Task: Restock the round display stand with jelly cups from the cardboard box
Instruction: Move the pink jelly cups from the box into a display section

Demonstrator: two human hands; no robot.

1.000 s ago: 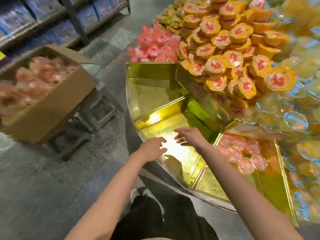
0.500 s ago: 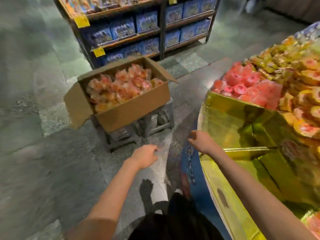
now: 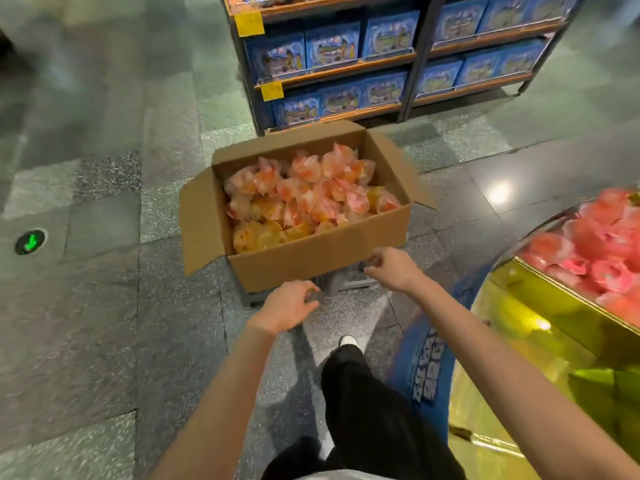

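Observation:
An open cardboard box [image 3: 322,252] stands in the middle on a grey stool [image 3: 341,285], full of pink and orange jelly cups [image 3: 304,194]. My left hand [image 3: 289,308] hovers just below the box's near wall, fingers loosely curled, holding nothing. My right hand [image 3: 391,268] is a little higher, next to the box's near right corner, also empty with curled fingers. The round display stand [image 3: 540,344] with gold compartments fills the right edge; pink jelly cups [image 3: 595,251] lie in one section.
A shelf unit [image 3: 401,57] with blue boxes stands behind the cardboard box. Grey stone floor [image 3: 104,306] spreads to the left, with a green arrow marker [image 3: 30,241]. My dark-trousered leg and shoe [image 3: 349,341] are below the hands.
The view swung left from the gold stand to the cardboard box. Both hands left the stand's compartment and now reach close to the box's near wall.

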